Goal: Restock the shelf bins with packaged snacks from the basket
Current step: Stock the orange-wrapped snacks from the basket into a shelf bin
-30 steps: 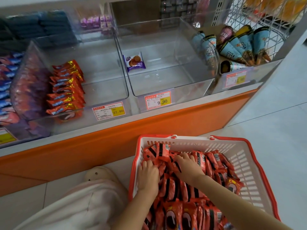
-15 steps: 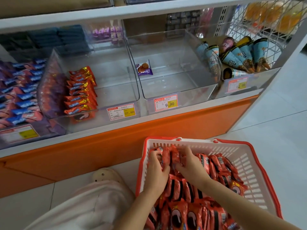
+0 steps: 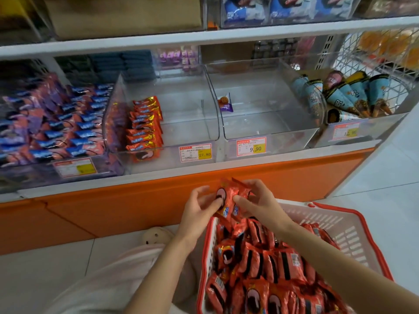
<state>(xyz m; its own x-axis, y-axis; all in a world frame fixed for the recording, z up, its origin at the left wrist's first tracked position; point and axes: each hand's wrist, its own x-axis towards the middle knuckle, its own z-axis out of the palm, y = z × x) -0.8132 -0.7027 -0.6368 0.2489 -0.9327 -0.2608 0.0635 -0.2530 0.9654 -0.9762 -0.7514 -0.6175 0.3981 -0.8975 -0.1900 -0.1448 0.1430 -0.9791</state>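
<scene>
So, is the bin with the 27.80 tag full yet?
Mostly empty: the bin holds one row of red packs along its left side; the rest of its floor is bare.

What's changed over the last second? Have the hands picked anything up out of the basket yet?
Yes. The left hand and right hand, gathering red packets down in the basket a second ago, now grip a small bunch from either side and have lifted it above the far rim. Unchanged: the row of red packets in its bin, the lone purple packet, the cones.
</scene>
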